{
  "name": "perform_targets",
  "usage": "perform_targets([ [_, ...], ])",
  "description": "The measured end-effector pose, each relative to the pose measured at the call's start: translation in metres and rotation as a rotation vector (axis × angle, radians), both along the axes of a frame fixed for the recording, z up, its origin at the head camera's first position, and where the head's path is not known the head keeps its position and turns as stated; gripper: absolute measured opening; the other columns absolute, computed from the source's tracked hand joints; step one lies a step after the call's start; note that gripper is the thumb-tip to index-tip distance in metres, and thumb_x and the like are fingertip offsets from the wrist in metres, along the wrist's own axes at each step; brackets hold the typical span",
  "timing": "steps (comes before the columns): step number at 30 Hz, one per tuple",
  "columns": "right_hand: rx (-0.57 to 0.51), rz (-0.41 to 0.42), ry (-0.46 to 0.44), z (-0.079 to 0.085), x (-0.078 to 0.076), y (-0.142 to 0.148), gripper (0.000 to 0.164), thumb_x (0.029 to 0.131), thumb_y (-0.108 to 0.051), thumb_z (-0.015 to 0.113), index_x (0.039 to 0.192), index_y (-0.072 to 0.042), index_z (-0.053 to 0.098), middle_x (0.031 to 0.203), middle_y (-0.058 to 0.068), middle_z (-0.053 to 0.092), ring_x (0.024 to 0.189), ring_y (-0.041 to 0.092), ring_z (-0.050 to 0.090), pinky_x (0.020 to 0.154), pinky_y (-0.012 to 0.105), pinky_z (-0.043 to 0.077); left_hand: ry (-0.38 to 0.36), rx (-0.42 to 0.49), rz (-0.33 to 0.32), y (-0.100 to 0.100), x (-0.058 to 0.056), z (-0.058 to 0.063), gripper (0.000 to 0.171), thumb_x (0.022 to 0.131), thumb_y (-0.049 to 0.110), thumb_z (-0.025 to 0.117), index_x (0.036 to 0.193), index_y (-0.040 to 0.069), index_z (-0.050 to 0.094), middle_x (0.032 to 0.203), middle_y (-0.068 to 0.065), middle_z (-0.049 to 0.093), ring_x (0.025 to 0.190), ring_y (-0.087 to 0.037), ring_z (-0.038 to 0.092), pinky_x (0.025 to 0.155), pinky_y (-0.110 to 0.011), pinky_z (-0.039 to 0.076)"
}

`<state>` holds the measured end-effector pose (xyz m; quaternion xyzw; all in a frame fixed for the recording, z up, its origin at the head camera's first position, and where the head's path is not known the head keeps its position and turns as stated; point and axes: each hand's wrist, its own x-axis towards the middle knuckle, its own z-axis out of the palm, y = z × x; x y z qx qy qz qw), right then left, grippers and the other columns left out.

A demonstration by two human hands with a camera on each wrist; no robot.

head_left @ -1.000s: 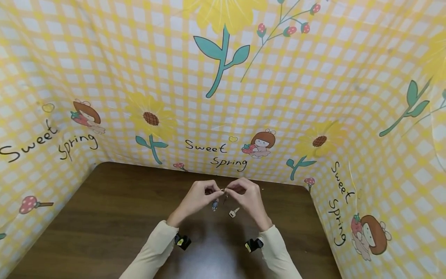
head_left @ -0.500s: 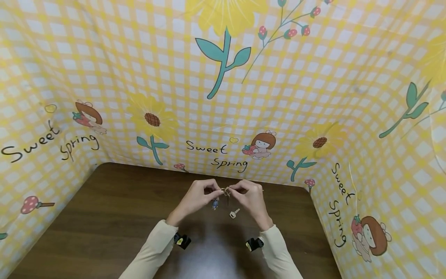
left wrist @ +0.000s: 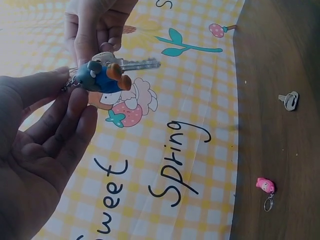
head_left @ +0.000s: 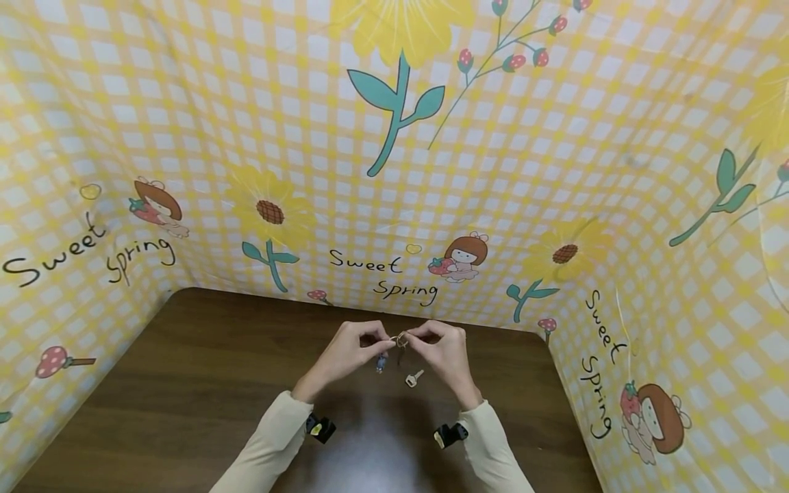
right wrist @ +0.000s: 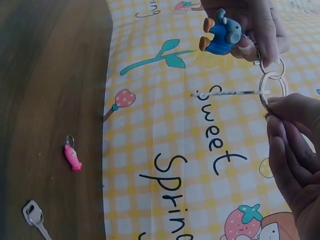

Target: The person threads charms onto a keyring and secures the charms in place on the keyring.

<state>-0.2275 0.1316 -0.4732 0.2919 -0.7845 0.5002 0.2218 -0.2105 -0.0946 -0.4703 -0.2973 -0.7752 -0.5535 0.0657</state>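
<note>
Thumb and fingers of my left hand [head_left: 348, 350] pinch a small metal ring [right wrist: 283, 66]. From it dangles a blue animal figurine [right wrist: 222, 37] with round ears and orange feet. My right hand [head_left: 446, 350] pinches a larger split ring [right wrist: 274, 75] that carries a key [right wrist: 227, 93], seen edge-on in the right wrist view. The two rings look interlinked, held above the table between the hands. A loose silver key [head_left: 414, 378] lies on the table below. A pink figure keychain [left wrist: 266, 185] lies there too, visible only in the wrist views.
The dark wooden table [head_left: 185, 397] is walled on three sides by a yellow checked cloth [head_left: 296, 137]. Its back edge runs close behind the hands. Each wrist wears a black camera, the left camera [head_left: 320, 428] and the right camera [head_left: 451, 435].
My right hand has shifted slightly right, away from the left. More of the rings shows between the fingertips than a second ago. The loose key stays in place.
</note>
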Motion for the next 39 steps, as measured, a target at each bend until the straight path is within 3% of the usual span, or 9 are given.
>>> perform_targets([
  [9,-0.096,-0.041,-0.195,0.001,0.003,-0.004,0.01,0.085,-0.003,0.089,0.082,-0.009,0.082,0.08,0.004,0.079,0.063,0.009,0.067,0.058,0.019,0.049,0.046,0.007,-0.042,-0.001,0.002,-0.001,0.014,0.099,0.007,0.075,0.087,0.013,0.072,0.077,-0.009,0.073,0.065,-0.025,0.069,0.062,-0.032,0.058],
  [14,-0.09,-0.031,-0.267,0.003,0.005,-0.004,0.006,0.087,-0.004,0.088,0.086,-0.006,0.082,0.084,0.008,0.079,0.065,0.012,0.067,0.061,0.019,0.05,0.017,0.017,-0.012,0.0,0.0,-0.002,0.009,0.098,0.009,0.076,0.09,0.013,0.074,0.078,-0.004,0.073,0.064,-0.014,0.067,0.062,-0.03,0.058],
  [18,-0.066,0.007,-0.315,0.003,0.006,-0.003,0.006,0.088,-0.008,0.088,0.088,-0.007,0.082,0.083,0.005,0.078,0.07,0.012,0.07,0.066,0.022,0.055,-0.021,0.012,-0.003,0.002,-0.001,-0.005,0.004,0.097,0.011,0.077,0.094,0.01,0.077,0.081,-0.001,0.074,0.065,-0.016,0.068,0.063,-0.03,0.058],
  [24,-0.061,0.008,-0.307,0.003,0.005,0.002,0.009,0.089,-0.016,0.089,0.086,-0.013,0.081,0.08,0.0,0.077,0.069,0.012,0.069,0.065,0.023,0.055,-0.034,-0.005,-0.007,0.003,-0.002,-0.01,0.005,0.096,0.009,0.079,0.097,0.004,0.077,0.085,-0.001,0.075,0.073,-0.024,0.07,0.068,-0.028,0.057],
  [31,-0.066,-0.015,-0.283,0.003,0.004,0.007,0.01,0.087,-0.013,0.09,0.084,-0.013,0.08,0.078,0.0,0.075,0.068,0.009,0.067,0.066,0.021,0.054,-0.042,-0.039,-0.007,0.003,-0.006,-0.019,0.003,0.097,0.01,0.078,0.1,0.01,0.079,0.091,0.001,0.076,0.079,-0.01,0.064,0.073,-0.026,0.055],
  [39,-0.067,-0.06,-0.335,-0.013,0.007,0.021,0.011,0.088,-0.011,0.089,0.085,-0.009,0.078,0.079,0.004,0.075,0.07,0.009,0.066,0.066,0.02,0.054,-0.06,-0.066,0.003,-0.003,-0.006,-0.025,0.005,0.098,0.014,0.078,0.102,0.011,0.079,0.094,0.004,0.076,0.084,-0.01,0.067,0.077,-0.028,0.056],
])
